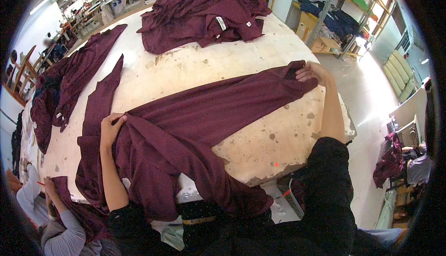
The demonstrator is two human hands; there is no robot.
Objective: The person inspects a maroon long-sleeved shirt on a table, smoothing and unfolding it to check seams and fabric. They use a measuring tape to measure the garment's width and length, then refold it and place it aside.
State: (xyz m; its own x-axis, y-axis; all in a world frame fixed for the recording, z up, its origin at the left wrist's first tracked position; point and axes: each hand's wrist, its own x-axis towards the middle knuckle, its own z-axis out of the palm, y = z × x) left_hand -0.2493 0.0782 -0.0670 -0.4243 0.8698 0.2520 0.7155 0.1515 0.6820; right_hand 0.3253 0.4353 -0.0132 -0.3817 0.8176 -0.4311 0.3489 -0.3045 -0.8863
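Note:
Before me a maroon fabric garment (209, 106) lies across a worn, stained table (264, 141), one long section stretched out to the right. My left hand (112, 125) pinches a fold of it between thumb and fingers at the upper left. At the far right end my right hand (312, 73) has its fingers in the open end of the stretched section; how firmly they grip is partly hidden by cloth. The near part of the garment drapes over the table's front edge toward my body.
A large heap of maroon garments (202, 15) lies at the table's far side. More maroon garments (69, 78) are spread at the left. Two people work beside me at lower left, one in a grey sleeve (68, 231). Metal shelves (322, 15) holding folded cloth stand at back right.

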